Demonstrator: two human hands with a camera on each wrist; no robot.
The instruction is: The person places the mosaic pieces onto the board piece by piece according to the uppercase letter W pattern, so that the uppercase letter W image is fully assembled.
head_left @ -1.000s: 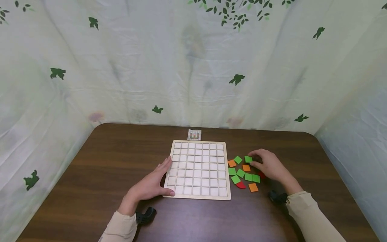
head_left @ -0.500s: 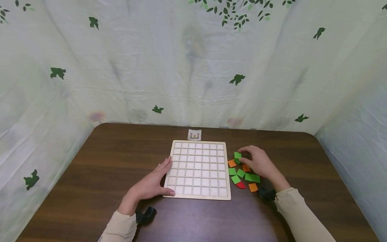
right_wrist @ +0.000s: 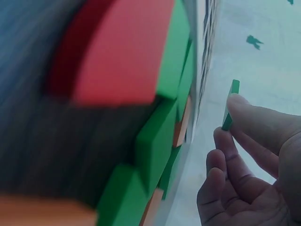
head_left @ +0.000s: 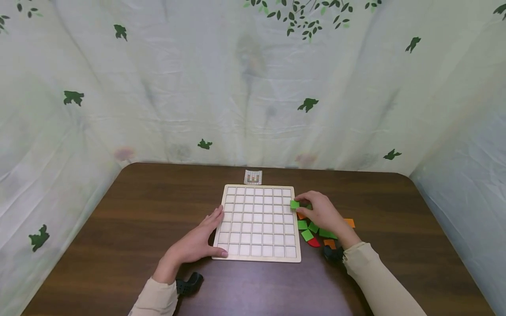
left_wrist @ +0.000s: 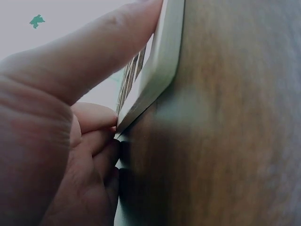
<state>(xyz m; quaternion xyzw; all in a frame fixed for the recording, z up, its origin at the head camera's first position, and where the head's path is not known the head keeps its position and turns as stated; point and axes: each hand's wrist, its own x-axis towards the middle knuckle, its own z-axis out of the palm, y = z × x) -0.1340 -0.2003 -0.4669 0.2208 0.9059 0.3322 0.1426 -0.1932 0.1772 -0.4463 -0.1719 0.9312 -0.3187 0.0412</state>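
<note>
My right hand (head_left: 322, 213) pinches a green square tile (head_left: 294, 204) between thumb and fingertips. The tile overlaps the upper right rim of the pale wooden grid board (head_left: 257, 260) in the head view. Seen from the right wrist, the thin green tile (right_wrist: 233, 87) is raised edge-on, above the loose pieces. My left hand (head_left: 197, 241) rests along the board's left side, its thumb on the lower left corner. In the left wrist view, the thumb (left_wrist: 108, 42) lies over the board's edge (left_wrist: 160, 70). White squares fill the grid.
Several loose pieces lie right of the board: green tiles (head_left: 307, 235), an orange tile (head_left: 330, 243) and a red curved piece (head_left: 314, 242). Another orange tile (head_left: 349, 223) shows beyond my right wrist. A small patterned card (head_left: 253, 177) lies behind the board on the dark wooden table (head_left: 170, 188).
My right hand has moved left with the green tile, from over the loose pieces to the board's right rim. An orange tile has come into view beyond the wrist. My left hand stays put.
</note>
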